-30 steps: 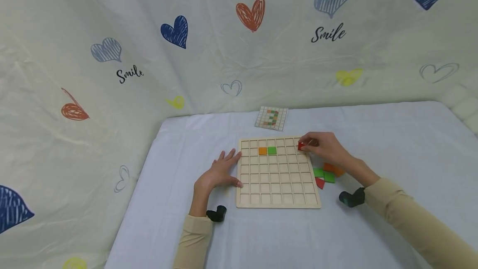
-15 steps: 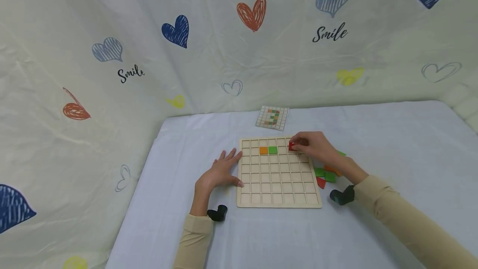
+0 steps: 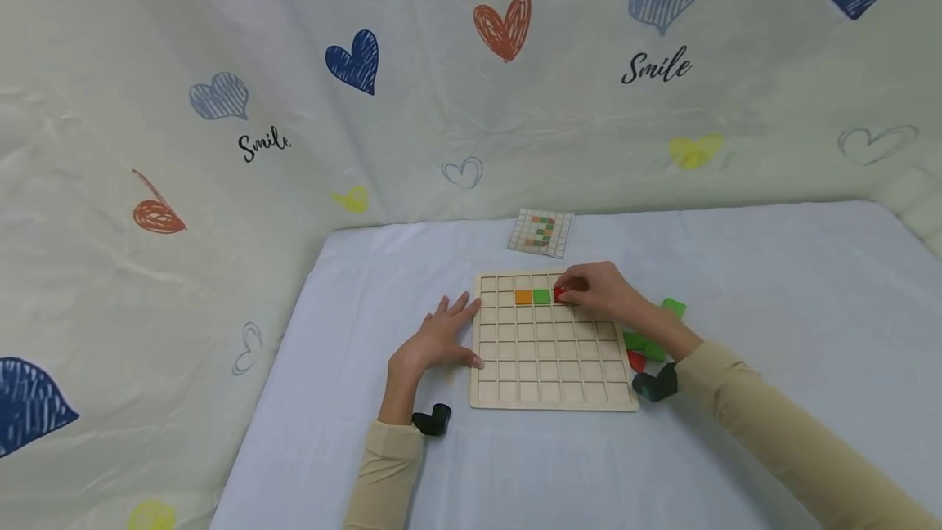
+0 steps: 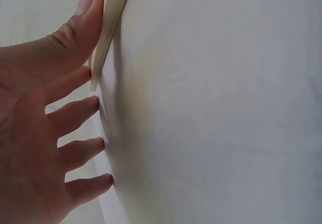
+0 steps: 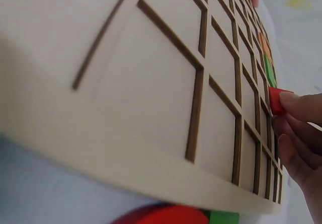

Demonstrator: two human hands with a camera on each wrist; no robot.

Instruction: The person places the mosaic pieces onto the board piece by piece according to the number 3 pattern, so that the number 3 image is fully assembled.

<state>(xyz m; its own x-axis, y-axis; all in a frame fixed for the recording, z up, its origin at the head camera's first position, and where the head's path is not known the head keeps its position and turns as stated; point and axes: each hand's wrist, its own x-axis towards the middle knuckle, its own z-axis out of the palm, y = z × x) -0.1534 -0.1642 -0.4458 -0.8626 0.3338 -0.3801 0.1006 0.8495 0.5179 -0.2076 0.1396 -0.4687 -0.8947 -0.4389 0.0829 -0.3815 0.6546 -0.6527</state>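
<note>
A wooden grid board lies on the white-covered table. My right hand pinches a red tile between thumb and fingers, right at the cell beside the green tile. Left of that green tile sits an orange tile in the same row. My left hand has its fingers spread, with thumb and index fingertip at the board's left edge. In the left wrist view, the thumb of the left hand lies against the wooden edge and the other fingertips rest near the cloth.
Several loose green tiles and a red piece lie right of the board, partly under the right forearm. Behind the board is a printed card with a coloured grid pattern. A heart-printed cloth hangs at the back.
My right hand has moved left along the row with the red tile, from the board's right edge to beside the green tile. The left hand stays at the board's edge.
</note>
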